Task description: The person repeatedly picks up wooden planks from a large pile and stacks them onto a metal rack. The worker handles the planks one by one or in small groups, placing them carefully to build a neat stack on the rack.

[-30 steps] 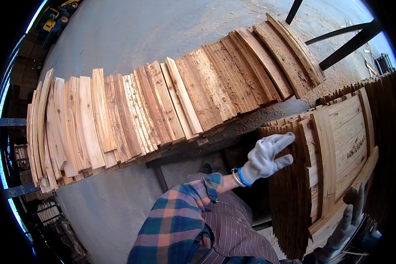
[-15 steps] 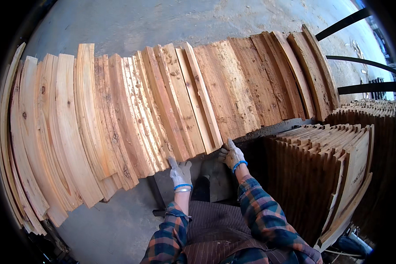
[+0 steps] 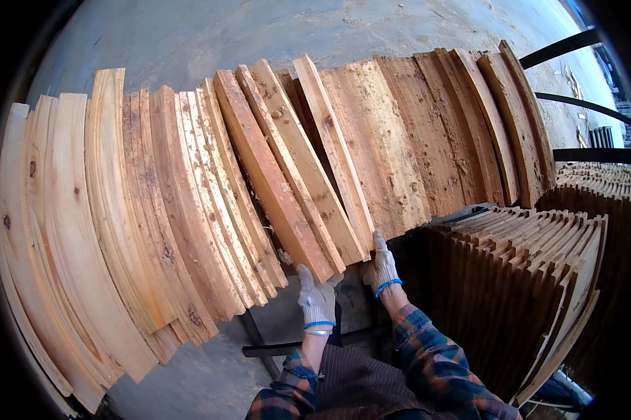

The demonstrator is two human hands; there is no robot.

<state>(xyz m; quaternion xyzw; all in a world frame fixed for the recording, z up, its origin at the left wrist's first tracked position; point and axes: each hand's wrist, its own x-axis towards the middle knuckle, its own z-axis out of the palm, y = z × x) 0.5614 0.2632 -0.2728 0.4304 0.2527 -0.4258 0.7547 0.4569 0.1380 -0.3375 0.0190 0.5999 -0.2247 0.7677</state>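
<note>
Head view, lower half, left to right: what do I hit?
Wide pale planks at the left end → rough, brightly lit planks → left gloved hand → right gloved hand → stack of wooden panels standing on edge.

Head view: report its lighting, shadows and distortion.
In the head view, fisheye distortion bows the boards at left, and the rim goes black; in the head view, light gleams on the rough pale strips; in the head view, the stack at right has a lit top, a deeply shadowed side.
</note>
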